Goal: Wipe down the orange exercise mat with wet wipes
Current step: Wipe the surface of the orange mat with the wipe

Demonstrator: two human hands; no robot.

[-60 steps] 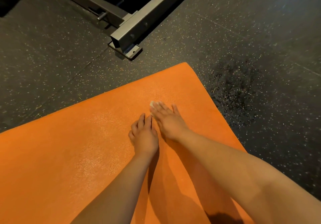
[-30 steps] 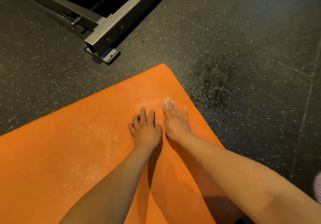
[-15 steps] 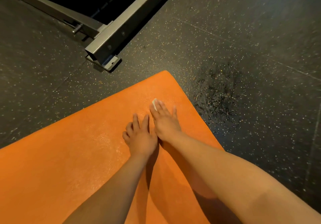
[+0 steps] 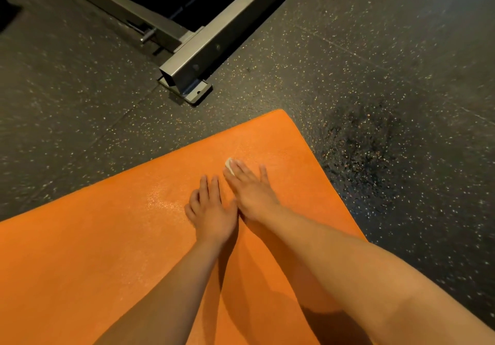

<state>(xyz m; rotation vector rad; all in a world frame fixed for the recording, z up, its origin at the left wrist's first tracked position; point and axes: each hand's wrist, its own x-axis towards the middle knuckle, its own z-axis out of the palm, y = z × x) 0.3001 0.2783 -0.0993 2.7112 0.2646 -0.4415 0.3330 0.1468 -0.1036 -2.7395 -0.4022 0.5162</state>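
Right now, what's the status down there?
Right hand flat, pressing wipe onto orange mat. Left hand flat beside it. Metal frame off the mat.

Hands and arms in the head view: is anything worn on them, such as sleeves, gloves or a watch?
Nothing worn shows. The left hand and right hand have no gloves, and no watch or bracelet at the wrists. No sleeve appears up to the frame edge. Small rings can't be ruled out through the blur.

I can read no writing, label, brand or number from here: not on the orange mat (image 4: 107,251), the metal frame (image 4: 209,42) or the speckled floor (image 4: 401,50).
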